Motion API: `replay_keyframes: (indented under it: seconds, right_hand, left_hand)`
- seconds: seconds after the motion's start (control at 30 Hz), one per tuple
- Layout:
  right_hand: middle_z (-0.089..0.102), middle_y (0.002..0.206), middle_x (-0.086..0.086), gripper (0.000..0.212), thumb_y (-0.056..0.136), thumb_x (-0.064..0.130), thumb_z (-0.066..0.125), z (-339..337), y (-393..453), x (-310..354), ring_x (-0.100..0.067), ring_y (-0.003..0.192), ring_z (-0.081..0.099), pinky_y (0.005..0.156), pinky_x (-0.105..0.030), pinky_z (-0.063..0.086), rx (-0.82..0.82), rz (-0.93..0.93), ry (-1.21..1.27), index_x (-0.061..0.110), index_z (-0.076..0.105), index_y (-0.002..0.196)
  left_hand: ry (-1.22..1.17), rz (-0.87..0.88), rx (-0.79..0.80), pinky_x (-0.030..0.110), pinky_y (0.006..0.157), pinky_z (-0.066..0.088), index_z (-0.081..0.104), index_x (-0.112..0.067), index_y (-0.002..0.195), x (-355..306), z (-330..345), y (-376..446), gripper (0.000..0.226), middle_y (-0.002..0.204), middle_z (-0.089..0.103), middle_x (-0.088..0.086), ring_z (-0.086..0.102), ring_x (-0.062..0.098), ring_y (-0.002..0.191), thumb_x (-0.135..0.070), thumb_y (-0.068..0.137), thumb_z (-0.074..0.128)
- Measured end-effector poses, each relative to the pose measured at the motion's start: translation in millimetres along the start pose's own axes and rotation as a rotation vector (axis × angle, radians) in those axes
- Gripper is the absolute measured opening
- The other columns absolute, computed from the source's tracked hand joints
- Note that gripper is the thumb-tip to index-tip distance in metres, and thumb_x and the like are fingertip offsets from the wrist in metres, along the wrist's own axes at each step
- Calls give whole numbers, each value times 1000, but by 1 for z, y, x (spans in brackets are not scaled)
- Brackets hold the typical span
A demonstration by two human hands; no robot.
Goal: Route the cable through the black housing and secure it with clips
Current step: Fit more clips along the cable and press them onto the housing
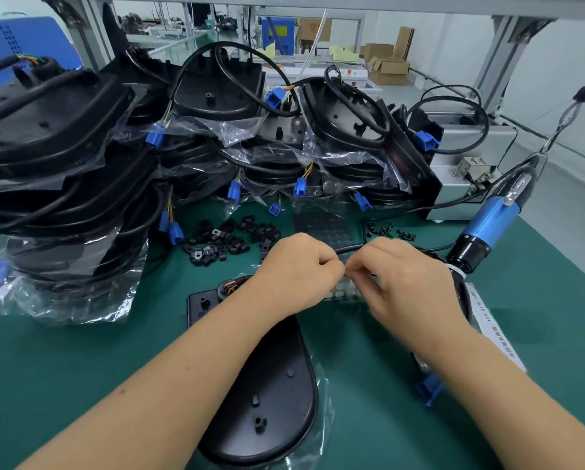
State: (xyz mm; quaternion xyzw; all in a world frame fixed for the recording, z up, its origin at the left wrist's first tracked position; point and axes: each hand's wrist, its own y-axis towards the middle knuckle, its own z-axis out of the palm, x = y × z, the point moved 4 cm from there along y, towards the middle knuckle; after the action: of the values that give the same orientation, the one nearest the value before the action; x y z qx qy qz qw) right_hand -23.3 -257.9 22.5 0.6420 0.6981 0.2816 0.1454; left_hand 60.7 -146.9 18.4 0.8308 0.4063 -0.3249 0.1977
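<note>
A black oval housing [270, 391] lies inside-up on the green mat, partly under my left forearm. A black cable [350, 248] runs behind my hands; its blue connector [428, 388] lies to the right of the housing. My left hand [294, 269] and my right hand [403, 276] meet above the housing's far end, fingertips pinched together on something small that I cannot make out, over a sheet of small pads [347, 291]. A pile of black clips [223, 240] lies beyond my left hand.
Stacks of bagged black housings [64, 184] with cables and blue connectors fill the left and back. A blue electric screwdriver [487, 225] hangs at the right above small black screws [391, 231]. A grey machine [464, 171] stands at the back right.
</note>
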Motion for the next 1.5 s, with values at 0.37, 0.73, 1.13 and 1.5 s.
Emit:
replay_keyframes:
  seconds: [0.37, 0.73, 1.13, 1.5]
  right_hand:
    - [64, 93, 11, 26, 78, 41, 66, -1, 0, -12, -13, 92, 59, 80, -37, 50, 151, 193, 225, 29, 63, 101]
    - [68, 83, 22, 13, 71, 36, 73, -3, -8, -17, 5, 84, 62, 78, -8, 46, 109, 365, 521, 40, 64, 79]
    - [65, 79, 12, 7, 76, 31, 73, -11, 1, -2, -4, 78, 60, 76, -33, 50, 101, 292, 361, 31, 69, 81]
    - [64, 75, 8, 11, 74, 22, 77, -12, -1, 4, -16, 75, 60, 70, -37, 51, -16, 197, 217, 22, 66, 76]
  left_hand:
    - [-170, -7, 83, 52, 78, 56, 67, -6, 74, 9, -6, 0, 31, 74, 66, 24, 67, 37, 81, -32, 82, 53]
    - [-209, 95, -33, 25, 85, 55, 74, -30, 89, 9, -21, -18, 17, 84, 76, -8, 69, -1, 82, -20, 76, 75]
    - [-277, 106, -142, 21, 79, 56, 75, -24, 88, 3, -14, -31, 20, 81, 76, -6, 70, 0, 76, -8, 75, 74]
    - [-257, 87, -164, 16, 76, 54, 77, -16, 86, -4, -16, -34, 11, 80, 77, -5, 70, 0, 74, -11, 78, 72]
